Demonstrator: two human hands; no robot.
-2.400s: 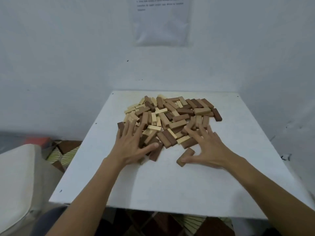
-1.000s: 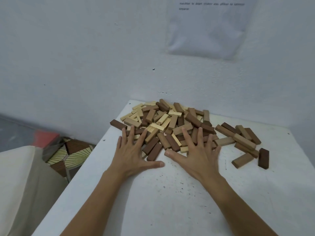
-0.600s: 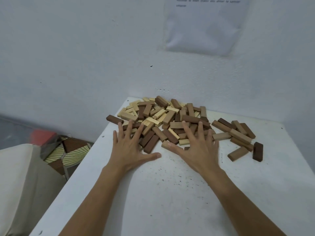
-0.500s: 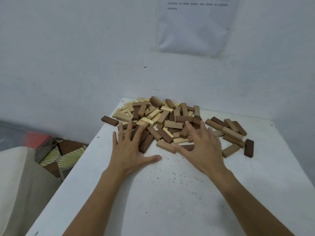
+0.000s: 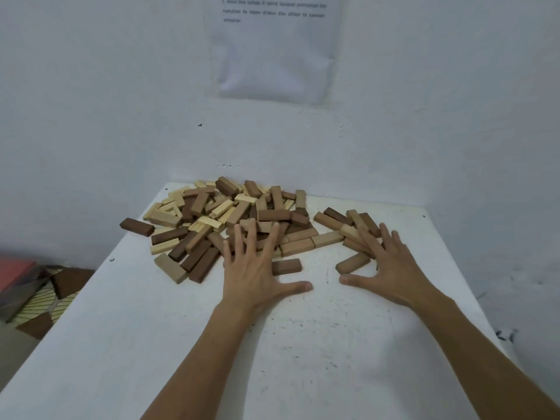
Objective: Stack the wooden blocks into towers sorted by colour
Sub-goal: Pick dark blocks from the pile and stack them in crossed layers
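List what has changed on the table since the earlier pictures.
Both hands slid right. The left hand went from the left front of the pile to its middle. The right hand went from the pile to the right group it had swept out. Nothing gripped, both flat. The dark block at far left stayed.

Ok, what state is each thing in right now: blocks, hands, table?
Heap of light, mid-brown and dark wooden blocks: loose, colours mixed, no tower.
Lone dark brown wooden block: flat, at the table's left edge.
Left hand: flat, fingers spread, fingertips touch the heap.
Right hand: flat, fingers spread, fingertips touch the heap's right end.
White table: speckled with dark flecks.
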